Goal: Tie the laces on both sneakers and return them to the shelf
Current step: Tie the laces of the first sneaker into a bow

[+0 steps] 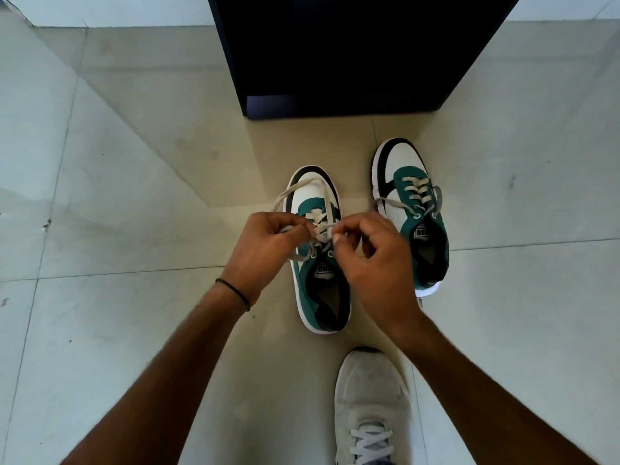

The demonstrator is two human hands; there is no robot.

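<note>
Two hands are pinching the soft cream cotton laces [320, 226] between them: the left hand [265, 245] and the right hand [372, 253] are each closing fingertips on a strand above the tongue of the green, white and black canvas sneaker [318, 290] on the floor directly beneath. Limp and light, the strands likely need taut holds near the knot. Beyond the right grip, the matching sneaker [414, 213] is waiting with loose laces, short of the dark shelf unit [352, 55].

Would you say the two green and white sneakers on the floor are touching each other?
Apart. The head view shows a strip of bare floor between the left sneaker and the right sneaker, which sits further forward.
</note>
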